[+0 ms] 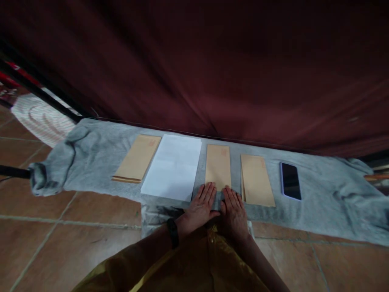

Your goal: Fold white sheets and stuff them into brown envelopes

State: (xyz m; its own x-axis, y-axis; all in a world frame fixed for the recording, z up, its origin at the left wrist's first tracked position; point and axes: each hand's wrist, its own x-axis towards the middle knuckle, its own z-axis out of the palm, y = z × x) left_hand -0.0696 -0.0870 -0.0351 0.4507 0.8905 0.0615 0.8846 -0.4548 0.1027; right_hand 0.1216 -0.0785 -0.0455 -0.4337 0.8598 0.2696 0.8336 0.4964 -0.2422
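My left hand (202,207) and my right hand (233,211) lie flat side by side, fingers stretched out, on the near end of a brown envelope (218,164) in the middle of a grey cloth (100,162). Neither hand holds anything. A black band sits on my left wrist. To the left of that envelope lies a white sheet of paper (174,166), and beyond it a stack of brown envelopes (137,158). Another brown envelope stack (257,179) lies just right of my right hand.
A dark phone (290,181) lies face up on the cloth to the right. A dark red curtain (212,69) hangs right behind the cloth. Brown floor tiles (60,239) surround it. A black bar crosses the far left. My yellow garment fills the bottom.
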